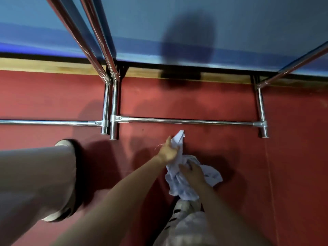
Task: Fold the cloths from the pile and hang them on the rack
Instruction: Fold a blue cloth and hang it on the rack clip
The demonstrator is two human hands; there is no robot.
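White cloth [179, 181], crumpled, held over the red floor [284, 157], just in front of the rack [191, 121]'s low chrome bar. Left hand [169, 150] grips its upper end, a corner sticking up past the fingers. Right hand [192, 172] has fingers curled into the bunched middle; the rest hangs loose below. Rack uprights rise against a blue wall [230, 23]. Person's leg [35, 183] and shoe [64, 142] at left, other shoe [184, 208] under the cloth.
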